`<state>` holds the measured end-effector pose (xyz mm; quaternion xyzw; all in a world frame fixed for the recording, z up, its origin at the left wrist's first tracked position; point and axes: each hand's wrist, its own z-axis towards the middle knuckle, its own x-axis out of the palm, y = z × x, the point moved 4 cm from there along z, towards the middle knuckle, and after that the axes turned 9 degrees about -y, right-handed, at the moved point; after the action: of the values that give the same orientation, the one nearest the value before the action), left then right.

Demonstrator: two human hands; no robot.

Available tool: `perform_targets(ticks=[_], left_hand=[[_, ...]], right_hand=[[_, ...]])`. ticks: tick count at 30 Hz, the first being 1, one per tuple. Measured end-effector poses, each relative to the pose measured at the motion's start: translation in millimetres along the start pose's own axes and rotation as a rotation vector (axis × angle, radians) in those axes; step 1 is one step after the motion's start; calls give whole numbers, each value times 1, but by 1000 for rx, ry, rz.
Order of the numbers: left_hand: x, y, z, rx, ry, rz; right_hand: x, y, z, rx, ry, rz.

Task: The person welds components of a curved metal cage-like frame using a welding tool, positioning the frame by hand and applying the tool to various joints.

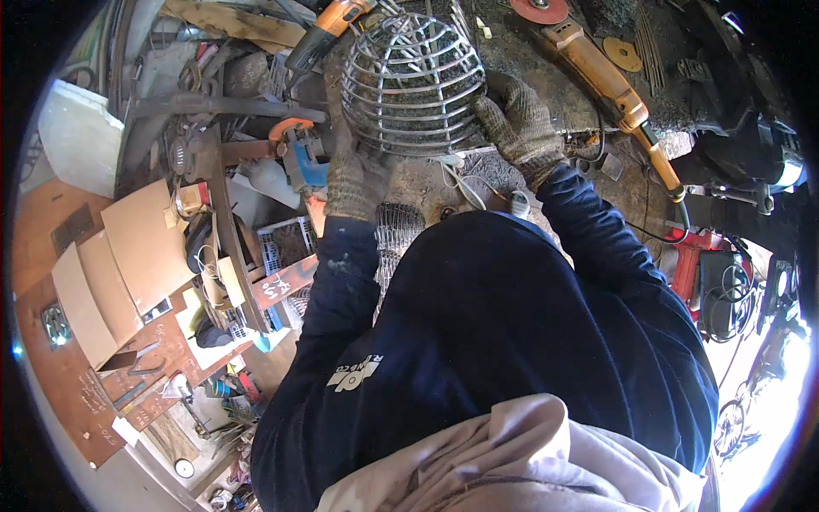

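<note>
Workbench (533,60), dark and gritty, across the far side. Wire cage (413,101), domed, of bare metal rings and ribs: at the workbench's near side, left of centre, between both hands; support underneath hidden. Probable fault: rocking or a slide off the near edge, from the rounded shape or an uneven hold. Second fault: bent rings, from hard squeezing. Orange angle grinder (595,72), lying far right, apart from the cage, red disc (539,8) pointing away. Possible fault: a knock, from a wide swing of the right elbow or cage. Orange-and-black power tool (328,32), far left, just beside the cage. Possible fault: snagging on wire, from a leftward turn. Left hand (354,179), gloved, along the cage's left side; right hand (522,128), gloved, fingers bent at the right side. Closure on the wire: cannot tell for either. Possible fault: catching of knit gloves on wire ends, from sliding rather than lifting. Grinder cord (685,224), looped near right. Possible fault: a dragged grinder, from a sleeve hooking the loop. Tan disc (622,55), smallest, flat at far right; low risk.
</note>
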<state>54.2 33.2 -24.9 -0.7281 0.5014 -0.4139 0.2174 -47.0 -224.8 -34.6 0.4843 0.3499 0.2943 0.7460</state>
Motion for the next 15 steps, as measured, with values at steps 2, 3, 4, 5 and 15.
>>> perform_targets(ticks=[2, 3, 4, 5, 15], left_hand=[[-18, -11, -2, 59, -71, 97], [-32, -20, 1, 138, -89, 169], [-42, -34, 4, 223, -105, 242], [-48, -53, 12, 375, -151, 428], [58, -157, 93, 1464, 75, 1496]], right_hand=[[2, -4, -5, 31, -53, 115], [5, -8, -8, 61, -89, 193], [7, -7, -7, 87, -127, 275], [8, -4, -10, 96, -145, 305], [-2, 0, -8, -7, -381, -260]])
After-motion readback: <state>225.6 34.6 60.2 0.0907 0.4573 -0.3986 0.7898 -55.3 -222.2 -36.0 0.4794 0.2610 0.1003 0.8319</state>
